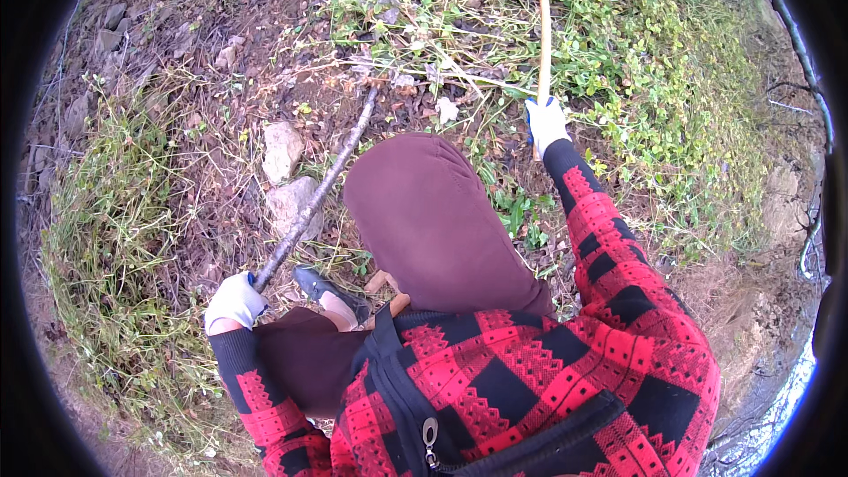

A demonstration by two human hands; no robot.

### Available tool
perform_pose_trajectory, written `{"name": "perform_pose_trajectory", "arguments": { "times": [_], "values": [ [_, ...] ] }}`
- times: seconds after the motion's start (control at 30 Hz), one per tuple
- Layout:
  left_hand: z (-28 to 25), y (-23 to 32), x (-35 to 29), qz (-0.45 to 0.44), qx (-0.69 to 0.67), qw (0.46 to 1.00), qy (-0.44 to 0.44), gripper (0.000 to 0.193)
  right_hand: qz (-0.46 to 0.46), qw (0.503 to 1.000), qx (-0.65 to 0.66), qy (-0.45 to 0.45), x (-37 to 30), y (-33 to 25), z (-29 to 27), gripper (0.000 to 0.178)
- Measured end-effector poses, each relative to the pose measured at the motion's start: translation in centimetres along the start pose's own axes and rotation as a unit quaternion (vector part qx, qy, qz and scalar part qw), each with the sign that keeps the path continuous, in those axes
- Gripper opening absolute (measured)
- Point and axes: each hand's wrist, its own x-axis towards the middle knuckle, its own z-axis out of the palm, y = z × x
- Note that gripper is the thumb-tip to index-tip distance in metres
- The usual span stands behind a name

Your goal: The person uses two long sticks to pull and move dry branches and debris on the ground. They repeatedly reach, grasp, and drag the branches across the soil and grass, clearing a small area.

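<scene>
My left hand, in a white glove, is closed round the near end of a long grey stick that runs up and right over the ground. My right hand, also in a white glove, grips the lower end of a pale, thin wooden handle that reaches up into the weeds; its far end is hidden among the plants. My raised knee in brown trousers sits between both arms. Red and black checked sleeves cover my forearms.
Two pale stones lie left of the grey stick. Green weeds cover the right side, dry grass and leaf litter the left. A black shoe shows beside my left hand. Bare earth and thin branches edge the right.
</scene>
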Motion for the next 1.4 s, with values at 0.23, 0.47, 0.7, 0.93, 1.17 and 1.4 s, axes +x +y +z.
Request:
{"name": "perform_pose_trajectory", "arguments": {
  "times": [0.23, 0.47, 0.7, 0.93, 1.17, 1.4],
  "values": [
    [0.2, -0.1, -0.4, 0.017, -0.019, 0.999, 0.025, 0.036, -0.064, 0.977, -0.2, 0.04, -4.4, 0.8, -2.1, 0.041],
    [-0.2, -0.1, -1.1, 0.042, -0.023, 0.998, 0.043, 0.035, 0.026, 0.986, -0.163, 0.002, -20.4, 7.0, -7.9, 0.035],
    [0.0, -0.2, -1.2, 0.061, -0.007, 0.996, 0.06, 0.035, 0.026, 0.995, -0.095, -0.008, -23.3, 6.2, -10.3, 0.032],
    [0.6, 0.4, -0.6, 0.101, -0.149, 0.975, -0.132, 0.03, 0.166, 0.946, 0.172, -0.22, -18.1, -3.2, -4.7, 0.023],
    [3.1, 0.3, 0.3, 0.13, -0.362, 0.891, -0.242, 0.03, 0.188, 0.934, 0.127, -0.277, -22.5, -6.5, -5.2, 0.026],
    [1.6, 0.8, -0.6, 0.183, -0.346, 0.913, -0.114, 0.03, 0.193, 0.879, 0.156, -0.408, -24.0, -13.2, -6.7, 0.022]
  ]
}}
